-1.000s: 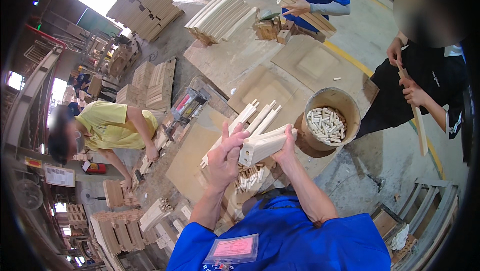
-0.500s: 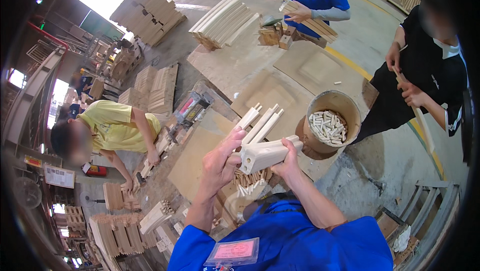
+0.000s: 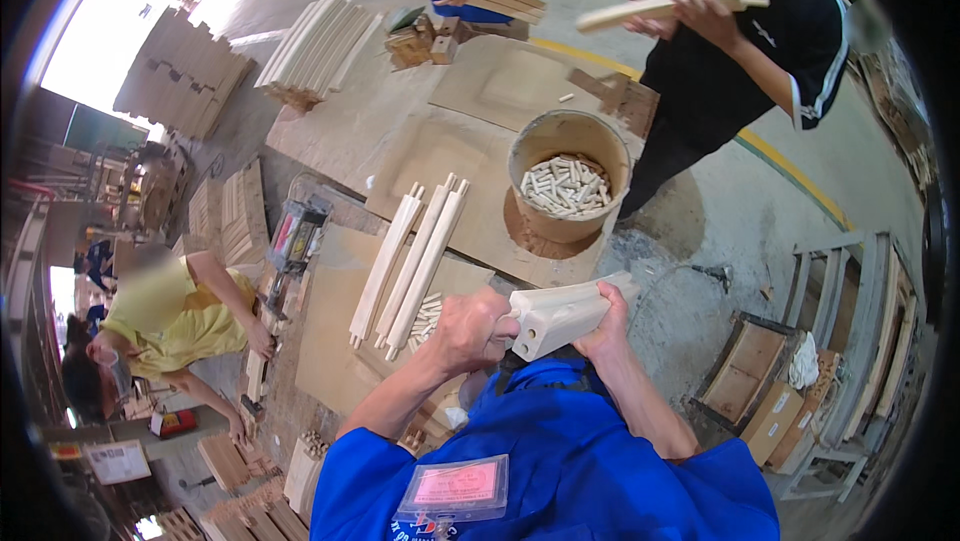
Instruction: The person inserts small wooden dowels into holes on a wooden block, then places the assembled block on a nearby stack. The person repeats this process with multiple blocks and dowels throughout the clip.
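My right hand (image 3: 606, 321) grips a bundle of pale wooden bars (image 3: 565, 319) from the side, above my lap. Round holes show in the end of the bundle facing left. At that end my left hand (image 3: 474, 329) is closed, fingers curled close to the holes; whatever it pinches is too small to make out. Beyond it, several wooden slats (image 3: 428, 263) with dowels in their ends lie on the board, and loose dowels (image 3: 427, 318) lie beside them, partly hidden by my left hand. A round bucket (image 3: 517, 163) of short dowels stands ahead.
Across the table a person in blue (image 3: 470, 1) holds slats; a person in black (image 3: 735, 51) holds a wooden piece at right. A person in yellow (image 3: 185, 311) works at left near a clamp-like tool (image 3: 298, 226). Stacked slats (image 3: 318, 46) lie far left; a metal rack (image 3: 840, 341) stands right.
My view has swung to the right. My left hand has gone from spread fingers to curled ones at the bundle's holed end. The person in black has raised their wooden piece.
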`<action>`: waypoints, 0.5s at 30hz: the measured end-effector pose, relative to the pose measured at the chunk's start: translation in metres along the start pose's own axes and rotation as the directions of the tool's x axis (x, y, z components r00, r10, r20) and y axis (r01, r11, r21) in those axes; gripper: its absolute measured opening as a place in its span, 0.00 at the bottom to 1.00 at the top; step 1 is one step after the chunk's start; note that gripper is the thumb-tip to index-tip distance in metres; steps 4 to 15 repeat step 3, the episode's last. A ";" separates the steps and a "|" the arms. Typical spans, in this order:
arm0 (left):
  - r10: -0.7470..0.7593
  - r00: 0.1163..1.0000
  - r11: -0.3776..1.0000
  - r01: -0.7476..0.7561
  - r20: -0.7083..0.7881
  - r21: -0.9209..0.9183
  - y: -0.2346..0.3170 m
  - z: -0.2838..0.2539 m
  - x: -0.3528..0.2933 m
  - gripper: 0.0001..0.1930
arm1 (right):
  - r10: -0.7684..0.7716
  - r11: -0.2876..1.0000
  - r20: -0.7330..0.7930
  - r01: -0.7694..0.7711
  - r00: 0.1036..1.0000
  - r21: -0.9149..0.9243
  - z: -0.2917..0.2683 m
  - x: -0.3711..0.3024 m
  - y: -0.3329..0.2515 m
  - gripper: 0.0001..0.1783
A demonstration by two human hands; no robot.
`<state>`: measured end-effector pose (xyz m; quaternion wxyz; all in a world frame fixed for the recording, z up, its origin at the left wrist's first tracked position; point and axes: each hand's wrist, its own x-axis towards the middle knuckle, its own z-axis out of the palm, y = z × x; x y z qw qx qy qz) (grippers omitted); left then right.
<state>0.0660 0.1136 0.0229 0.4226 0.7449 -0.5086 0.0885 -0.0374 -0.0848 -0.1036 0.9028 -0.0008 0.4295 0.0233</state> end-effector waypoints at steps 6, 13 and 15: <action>0.102 0.994 0.990 -0.098 0.038 -0.101 0.005 0.019 0.023 0.13 | -0.051 0.998 -0.013 0.051 0.999 0.028 -0.015 -0.010 -0.009 0.39; 0.102 0.994 0.990 -0.098 0.038 -0.101 0.005 0.019 0.023 0.13 | -0.051 0.998 -0.013 0.051 0.999 0.028 -0.015 -0.010 -0.009 0.39; 0.102 0.994 0.990 -0.098 0.038 -0.101 0.005 0.019 0.023 0.13 | -0.051 0.998 -0.013 0.051 0.999 0.028 -0.015 -0.010 -0.009 0.39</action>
